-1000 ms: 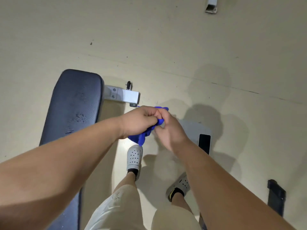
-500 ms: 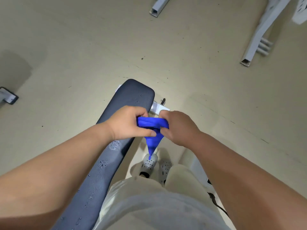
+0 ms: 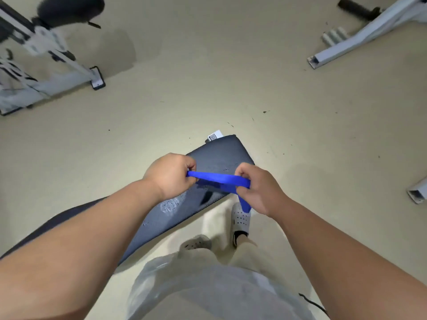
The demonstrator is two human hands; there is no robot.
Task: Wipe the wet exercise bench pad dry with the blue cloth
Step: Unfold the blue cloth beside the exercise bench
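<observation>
— How much room do we have around the bench pad (image 3: 215, 155)?

— Its far end is rounded, with bare beige floor (image 3: 208, 88) open beyond it and to the left. One white frame (image 3: 57, 79) stands far left, another (image 3: 360, 40) far right, both well apart from the pad.

— And the surface?

— Dark and textured; we see pale wet patches (image 3: 170, 205) near the middle, below our left wrist.

— Where is the blue cloth (image 3: 219, 179)?

— Above the pad's far half, stretched taut between our hands. Our left hand (image 3: 169, 175) has fingers pinched tight on one end; our right hand (image 3: 257, 191) grips the other, a tail hanging down over a white shoe (image 3: 241, 219).
</observation>
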